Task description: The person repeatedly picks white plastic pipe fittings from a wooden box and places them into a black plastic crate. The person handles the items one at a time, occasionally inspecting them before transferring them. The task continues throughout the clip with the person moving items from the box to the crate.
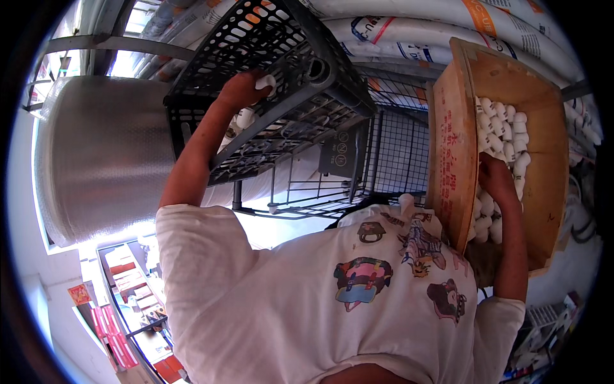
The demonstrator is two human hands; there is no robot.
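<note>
My left hand [244, 89] reaches into a black plastic crate [307, 98] with slotted walls. It is shut on a white plastic pipe fitting [265, 85]. Below that hand, more white fittings [244, 117] lie inside the crate, partly hidden by my forearm and the rim. On the right, my right hand [496, 177] is down in a deep brown box [542, 192] among several white pipe elbows [503, 125]. Its fingertips are hidden by the hand and the box wall, so whether it grips an elbow cannot be made out.
A dark wire shopping cart [398, 144] stands between crate and box. Left of the crate is a large roll of bubble wrap [110, 158]. Wrapped white pipes [407, 36] lie stacked along the far side. Shelves with small boxes [132, 283] stand at lower left.
</note>
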